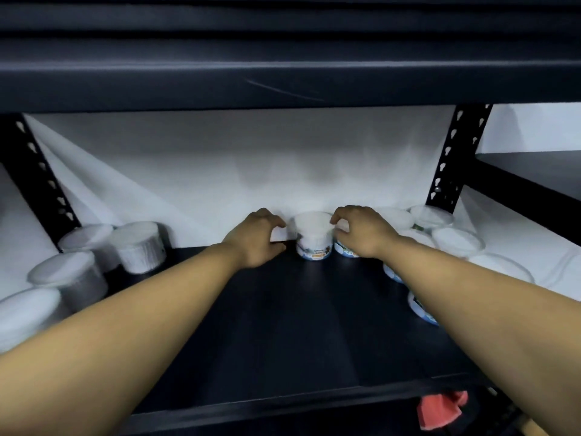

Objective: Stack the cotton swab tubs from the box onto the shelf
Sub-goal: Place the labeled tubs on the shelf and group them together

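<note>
Two bare arms reach in from the bottom of the frame to the back of a dark shelf (283,325). In the middle of the frame, one cotton swab tub (312,236) stands upright at the back edge, right against a white sheet (220,171) that hangs behind the shelf. It has a white top and a colored label low on its side.

The left hand (254,236) is just to the left of this tub. Its fingers curl toward the tub's side, but I cannot tell if the grip touches it or is let go. The right hand (361,231) is just to the right. Its fingertips rest near the top rim of the tub, and the palm lies over a second tub (344,250) beside it. I cannot tell if this grip is holding either one.

On the left side of the frame I count four clear tubs (138,247) full of white swabs, close together in a group. On the right side there are about six more tubs (457,242), some partly hidden behind the right arm, so the count is not sure.

A black post with holes (452,158) stands at the upper right, and another one stands at the upper left. Something red (440,410) shows at the bottom right, under the shelf.
</note>
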Tool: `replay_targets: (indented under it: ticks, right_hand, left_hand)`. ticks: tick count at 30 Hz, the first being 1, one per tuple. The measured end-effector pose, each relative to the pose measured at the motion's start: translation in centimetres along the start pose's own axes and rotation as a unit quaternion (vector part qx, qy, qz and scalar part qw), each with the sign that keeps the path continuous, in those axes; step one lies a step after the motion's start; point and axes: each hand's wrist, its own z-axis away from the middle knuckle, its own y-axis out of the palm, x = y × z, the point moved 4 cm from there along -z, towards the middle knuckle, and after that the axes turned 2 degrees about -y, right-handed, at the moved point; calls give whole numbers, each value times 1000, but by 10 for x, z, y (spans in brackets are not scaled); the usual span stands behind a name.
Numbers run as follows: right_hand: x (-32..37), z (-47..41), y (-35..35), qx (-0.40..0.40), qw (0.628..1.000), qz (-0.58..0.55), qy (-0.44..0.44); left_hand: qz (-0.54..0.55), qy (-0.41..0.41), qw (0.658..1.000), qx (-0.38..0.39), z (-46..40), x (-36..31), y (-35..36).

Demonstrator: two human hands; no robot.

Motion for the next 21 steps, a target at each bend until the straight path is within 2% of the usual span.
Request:
replay_targets:
  ticks: [6,11,18,21]
  right_hand:
    - [98,-21,35,36,996,-37,-75]
    - [193,-41,77,79,985,-65,-141]
    - [300,-48,126,118,969,-90,-199]
    - [332,-49,139,117,964,-109,-213]
  left_hand:
    - [-40,-103,994,-6,72,94,-44]
    - [-59,-164,984,-43,137,161,-88]
    - [-48,-251,964,-74,210,231,-116]
    - [-36,-258,961,-93,231,246,-120]
